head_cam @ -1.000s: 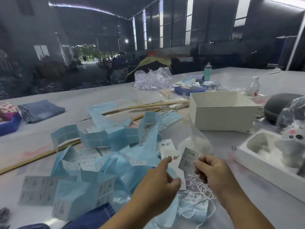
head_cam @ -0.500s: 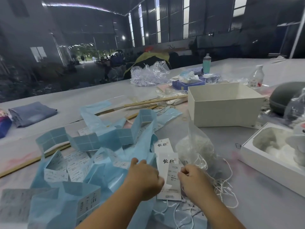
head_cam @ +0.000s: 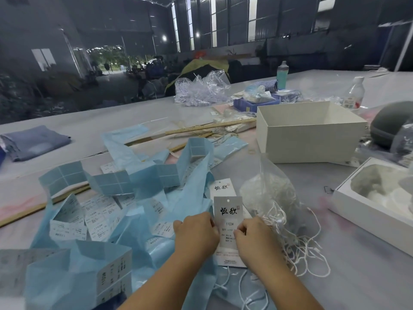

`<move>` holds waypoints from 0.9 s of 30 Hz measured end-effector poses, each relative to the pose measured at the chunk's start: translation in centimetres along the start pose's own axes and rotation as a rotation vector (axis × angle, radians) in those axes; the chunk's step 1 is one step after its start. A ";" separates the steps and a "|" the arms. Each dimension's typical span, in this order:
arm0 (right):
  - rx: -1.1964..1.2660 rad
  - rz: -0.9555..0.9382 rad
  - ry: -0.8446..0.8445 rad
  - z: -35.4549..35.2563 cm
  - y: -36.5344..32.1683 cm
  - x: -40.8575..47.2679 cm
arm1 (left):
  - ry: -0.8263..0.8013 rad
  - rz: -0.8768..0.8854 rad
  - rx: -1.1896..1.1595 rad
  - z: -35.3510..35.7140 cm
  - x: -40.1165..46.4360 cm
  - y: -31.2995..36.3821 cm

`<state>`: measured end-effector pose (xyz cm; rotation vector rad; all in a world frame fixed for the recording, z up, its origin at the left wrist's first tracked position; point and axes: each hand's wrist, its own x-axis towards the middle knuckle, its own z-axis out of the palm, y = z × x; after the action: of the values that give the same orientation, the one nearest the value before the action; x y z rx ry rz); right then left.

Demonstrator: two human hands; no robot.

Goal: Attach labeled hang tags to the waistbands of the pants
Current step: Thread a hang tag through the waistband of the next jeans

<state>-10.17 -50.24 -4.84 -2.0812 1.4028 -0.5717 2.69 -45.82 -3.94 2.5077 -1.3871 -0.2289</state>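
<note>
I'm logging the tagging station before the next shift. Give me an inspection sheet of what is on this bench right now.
Surface: pale grey table, with faint pink smears.
Job's things: white hang tag printed 1103#, punched hole at top; a second tag behind it; clear bag of white string loops, strings spilling out; folded denim pants far left.
Clutter: blue label backing strips, open white box, wooden rulers, bottles.
Hands: left hand and right hand each hold a side of the front tag.
Cables: nothing seen.
Surroundings: dim warehouse hall, tall windows.
</note>
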 end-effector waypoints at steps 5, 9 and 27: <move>-0.096 -0.074 0.115 0.5 -0.2 -0.3 | 0.047 0.054 -0.184 -0.4 -0.5 0.3; -0.074 -0.040 0.122 0.3 -0.2 -0.4 | 0.071 0.196 -0.318 -0.8 -1.3 1.3; 0.197 -0.014 0.379 -5.2 0.0 -2.4 | 0.121 0.087 -0.247 -4.5 -2.4 3.3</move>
<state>-14.24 -49.04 -1.03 -1.8918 1.4638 -1.1092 -0.02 -44.78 1.35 2.2180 -1.3281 -0.2134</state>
